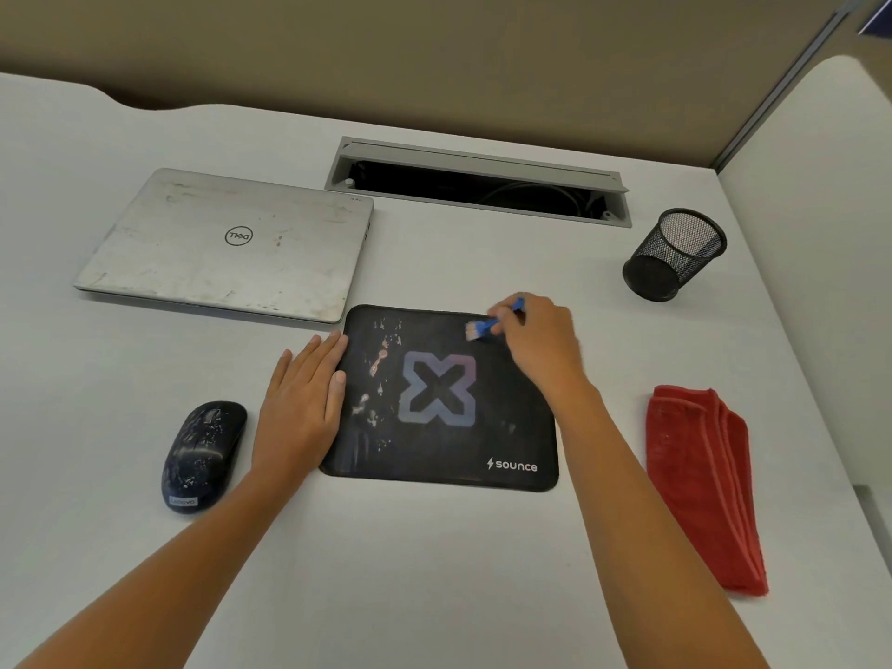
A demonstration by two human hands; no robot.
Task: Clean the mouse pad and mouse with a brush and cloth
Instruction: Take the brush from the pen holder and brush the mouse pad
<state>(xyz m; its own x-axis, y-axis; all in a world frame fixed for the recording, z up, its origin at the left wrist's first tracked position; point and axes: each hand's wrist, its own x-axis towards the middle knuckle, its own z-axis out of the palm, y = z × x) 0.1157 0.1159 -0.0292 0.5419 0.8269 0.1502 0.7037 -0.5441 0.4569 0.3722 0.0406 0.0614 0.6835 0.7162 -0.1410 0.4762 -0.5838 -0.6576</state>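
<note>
My two arms point(193, 548) reach in from the bottom. My left hand point(301, 403) lies flat with straight fingers and presses on the left edge of the pad point(425, 456). My right hand point(536, 340) pinches the brush point(492, 323), a small blue one. Its pale hairs touch the pad near the far right corner.

The pad is black with a big X in the middle and pale specks on its left half. It lies on a white desk point(434, 572). Behind the desk is a tan wall point(434, 55), and a white panel point(820, 210) stands on the right. A long gray slot point(478, 185) with dark wires inside is cut into the far part of the desk.

I count one pad, one brush and one mouse point(202, 451), which is dark and speckled and lies just left of my left hand. There is one red cloth point(700, 480), folded, to the right of the pad. There is one shut, smudged laptop point(227, 243) at the far left and one black mesh cup point(675, 253) at the far right.
</note>
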